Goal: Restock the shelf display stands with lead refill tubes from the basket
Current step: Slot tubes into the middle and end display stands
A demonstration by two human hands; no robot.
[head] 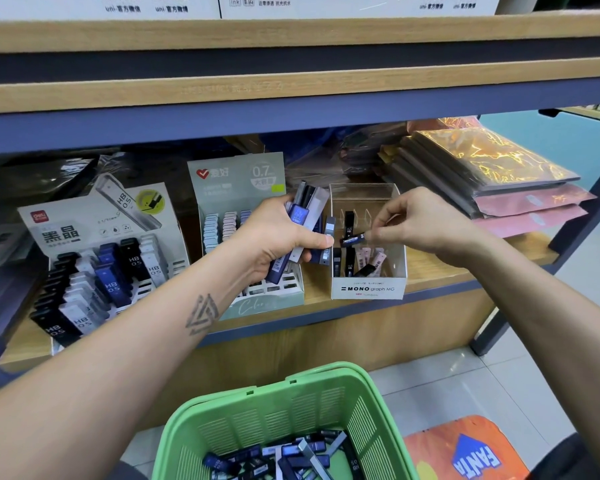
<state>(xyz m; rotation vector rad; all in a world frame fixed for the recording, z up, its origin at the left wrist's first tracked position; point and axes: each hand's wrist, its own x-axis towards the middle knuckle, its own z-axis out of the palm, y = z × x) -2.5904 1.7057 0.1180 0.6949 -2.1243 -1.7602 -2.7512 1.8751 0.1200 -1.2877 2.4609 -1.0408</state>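
We are pinching one light, slippery tube (353,240) by its end in our right hand (418,221) over the MONO stand (368,287); our left hand (281,237) is clutching a bundle (303,223).

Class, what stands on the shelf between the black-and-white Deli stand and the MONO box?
In the head view, the grey-green 0.7 lead stand stands between the Deli stand and the MONO box.

basket (329,396): green, with little slots
tubes (291,455): dark blue, black, grey
mat (465,452): orange, blue letters
shelf (430,268): light brown wood
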